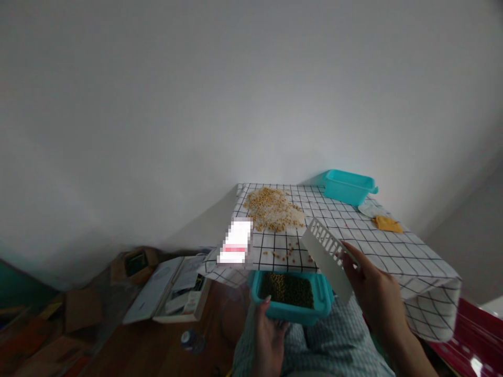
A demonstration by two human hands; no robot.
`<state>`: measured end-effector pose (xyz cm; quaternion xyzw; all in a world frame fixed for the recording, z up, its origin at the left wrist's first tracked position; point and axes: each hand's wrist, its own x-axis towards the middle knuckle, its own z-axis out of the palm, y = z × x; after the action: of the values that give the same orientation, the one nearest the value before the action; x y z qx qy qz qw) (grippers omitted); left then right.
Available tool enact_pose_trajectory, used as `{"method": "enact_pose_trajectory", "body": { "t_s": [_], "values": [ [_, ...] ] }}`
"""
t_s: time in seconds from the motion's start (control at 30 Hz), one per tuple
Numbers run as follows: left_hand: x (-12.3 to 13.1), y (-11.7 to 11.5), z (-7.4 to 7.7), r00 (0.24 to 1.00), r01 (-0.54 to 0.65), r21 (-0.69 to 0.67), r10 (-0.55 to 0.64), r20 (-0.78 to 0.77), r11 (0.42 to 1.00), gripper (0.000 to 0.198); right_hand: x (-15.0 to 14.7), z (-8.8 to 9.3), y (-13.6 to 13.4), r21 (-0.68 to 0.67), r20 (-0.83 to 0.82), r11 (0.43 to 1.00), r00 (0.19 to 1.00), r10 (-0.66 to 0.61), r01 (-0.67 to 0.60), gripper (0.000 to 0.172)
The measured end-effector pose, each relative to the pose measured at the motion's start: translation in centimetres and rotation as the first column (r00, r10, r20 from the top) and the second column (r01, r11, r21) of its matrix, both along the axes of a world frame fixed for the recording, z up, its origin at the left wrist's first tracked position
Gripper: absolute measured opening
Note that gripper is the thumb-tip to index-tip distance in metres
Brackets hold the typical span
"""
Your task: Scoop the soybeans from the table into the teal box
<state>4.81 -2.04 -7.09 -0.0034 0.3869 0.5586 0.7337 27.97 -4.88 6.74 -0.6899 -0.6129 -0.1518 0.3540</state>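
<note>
My left hand [269,335] grips a turquoise plastic tub [324,301] from its near side, below the table's front edge, with the thumb over the rim. Inside lie small dark green beans [301,290] and a band of yellow soybeans [277,287]. A flat white plastic plate with a row of slots [323,256] is tilted above the tub's right end, and my right hand [369,283] is closed on its right edge. Just beyond, a few loose soybeans are scattered on the cloth. Farther back spreads a pile of soybeans mixed with pale grains [273,209].
A white checked cloth [334,230] covers the table against the wall. On it are a second turquoise tub [348,188], a yellow packet [387,224] and a blurred-out bright rectangle [236,241]. An open white box [184,301], a bottle [192,340] and cardboard boxes occupy the floor at left.
</note>
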Motion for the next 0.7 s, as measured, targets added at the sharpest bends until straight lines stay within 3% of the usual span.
{"method": "enact_pose_trajectory", "body": {
  "t_s": [0.27, 0.53, 0.7],
  "values": [
    [0.2, -0.1, 1.4, 0.999, -0.021, -0.067, 0.024, 0.044, 0.998, 0.034, -0.7, -0.6, -0.7, 0.011, -0.088, 0.999, 0.995, -0.036, 0.037, 0.055],
    [-0.4, 0.2, 1.1, 0.998, -0.052, -0.013, 0.053, 0.021, 0.999, 0.035, -3.2, -0.9, -0.4, 0.057, -0.073, 0.998, 0.997, 0.019, -0.015, 0.056],
    [-1.2, 0.5, 3.1, 0.997, -0.074, -0.093, 0.071, -0.039, 0.993, 0.032, -4.5, -1.4, -0.1, 0.071, -0.089, 0.997, 0.996, 0.029, -0.022, 0.053]
  ]
}}
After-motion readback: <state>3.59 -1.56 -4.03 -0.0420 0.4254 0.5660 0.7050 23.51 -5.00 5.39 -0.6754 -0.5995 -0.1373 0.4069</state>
